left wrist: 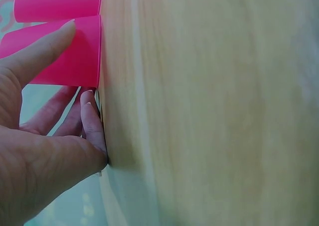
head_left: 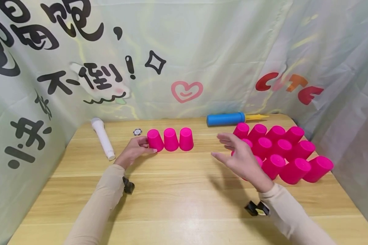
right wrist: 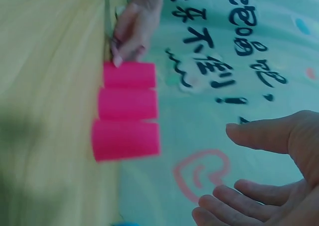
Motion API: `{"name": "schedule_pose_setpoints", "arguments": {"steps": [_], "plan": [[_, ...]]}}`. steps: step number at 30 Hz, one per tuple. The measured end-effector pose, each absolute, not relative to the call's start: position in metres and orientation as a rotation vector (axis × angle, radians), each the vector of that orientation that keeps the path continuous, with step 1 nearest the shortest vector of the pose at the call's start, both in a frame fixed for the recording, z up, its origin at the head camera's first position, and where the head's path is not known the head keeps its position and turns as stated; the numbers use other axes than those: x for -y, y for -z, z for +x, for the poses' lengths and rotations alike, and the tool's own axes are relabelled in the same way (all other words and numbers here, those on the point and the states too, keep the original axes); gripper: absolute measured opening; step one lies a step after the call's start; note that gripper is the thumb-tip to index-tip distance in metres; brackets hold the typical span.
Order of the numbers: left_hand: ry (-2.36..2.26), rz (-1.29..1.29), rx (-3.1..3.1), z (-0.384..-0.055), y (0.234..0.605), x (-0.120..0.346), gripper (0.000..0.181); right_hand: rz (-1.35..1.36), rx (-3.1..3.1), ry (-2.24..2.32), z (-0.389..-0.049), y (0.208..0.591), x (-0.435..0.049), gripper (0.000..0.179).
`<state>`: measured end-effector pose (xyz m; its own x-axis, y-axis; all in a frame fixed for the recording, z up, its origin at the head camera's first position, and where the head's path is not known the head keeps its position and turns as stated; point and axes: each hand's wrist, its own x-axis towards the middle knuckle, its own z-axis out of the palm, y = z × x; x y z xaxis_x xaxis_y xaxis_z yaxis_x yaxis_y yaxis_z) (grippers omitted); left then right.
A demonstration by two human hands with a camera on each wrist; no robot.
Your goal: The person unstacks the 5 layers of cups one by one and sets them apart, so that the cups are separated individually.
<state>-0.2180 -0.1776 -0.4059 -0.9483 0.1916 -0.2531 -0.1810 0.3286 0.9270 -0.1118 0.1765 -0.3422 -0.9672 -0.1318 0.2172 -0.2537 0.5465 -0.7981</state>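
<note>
Three pink cups stand upside down in a row near the middle of the table: a left cup (head_left: 155, 139), a middle cup (head_left: 171, 140) and a right cup (head_left: 186, 139). My left hand (head_left: 133, 151) holds the left cup, its thumb (left wrist: 52, 49) along the near side and its other fingers around the far side. Between the row and a cluster of pink cups (head_left: 295, 170), my right hand (head_left: 239, 156) hovers with thumb and fingers spread, holding nothing. It hides part of the cluster's left side. In the right wrist view the row of cups looks slightly blurred.
A white microphone (head_left: 103, 139) lies at the left, beyond my left hand. Behind that hand is a small round chip (head_left: 137, 132). At the back lies a blue pump (head_left: 225, 119) with a yellow nozzle. A printed curtain (head_left: 227, 61) hangs behind the wooden table (head_left: 171, 204).
</note>
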Motion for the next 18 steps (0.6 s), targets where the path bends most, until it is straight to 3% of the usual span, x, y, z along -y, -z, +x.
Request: {"name": "schedule_pose_setpoints", "arguments": {"steps": [12,18], "plan": [[-1.63,-0.002,-2.283,-0.218,0.404,0.176,0.056,0.18,2.667,-1.575,-0.172,0.387,-0.121,0.072],[-1.643,-0.021,-2.279,-0.23,0.427,0.182,0.06,0.141,2.635,-1.659,-0.196,0.409,-0.101,0.079]]}}
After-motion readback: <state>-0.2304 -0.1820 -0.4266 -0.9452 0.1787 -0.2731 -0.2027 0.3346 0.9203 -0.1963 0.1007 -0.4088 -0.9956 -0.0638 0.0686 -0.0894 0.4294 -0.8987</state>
